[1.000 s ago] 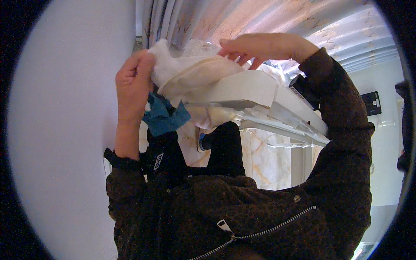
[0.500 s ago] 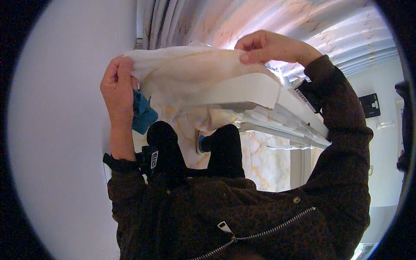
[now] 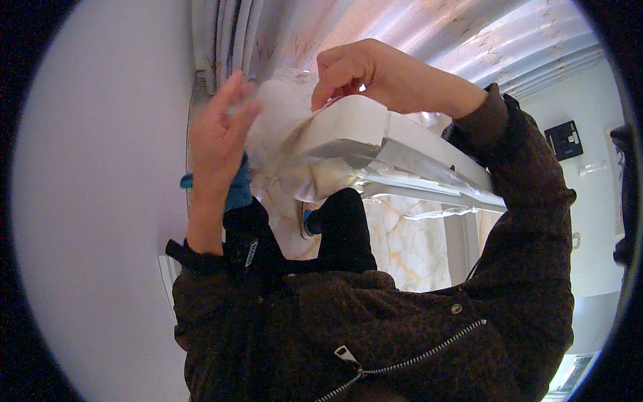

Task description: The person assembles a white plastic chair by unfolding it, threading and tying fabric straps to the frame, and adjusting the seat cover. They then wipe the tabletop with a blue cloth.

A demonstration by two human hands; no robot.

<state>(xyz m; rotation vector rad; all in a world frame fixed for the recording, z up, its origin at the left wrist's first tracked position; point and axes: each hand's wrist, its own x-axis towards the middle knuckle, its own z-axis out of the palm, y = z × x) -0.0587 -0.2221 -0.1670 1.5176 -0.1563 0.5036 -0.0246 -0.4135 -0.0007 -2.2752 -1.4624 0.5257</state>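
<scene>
White cloth (image 3: 271, 110) at the near end of a long white board (image 3: 348, 126). The two hands are apart. The left hand (image 3: 218, 137), blurred, is spread beside the cloth; the right hand (image 3: 365, 74) has its fingers bent together over the board's end — whether they pinch the cloth cannot be told. A teal cloth (image 3: 240, 191) lies behind the left wrist. The white cloth is probably light, soft and limp, apt to slip or bunch; an edge at each side seems the best hold. Lettering: a pale label (image 3: 250, 253) at the lap and a patch on the dark case (image 3: 564, 140) — neither legible.
</scene>
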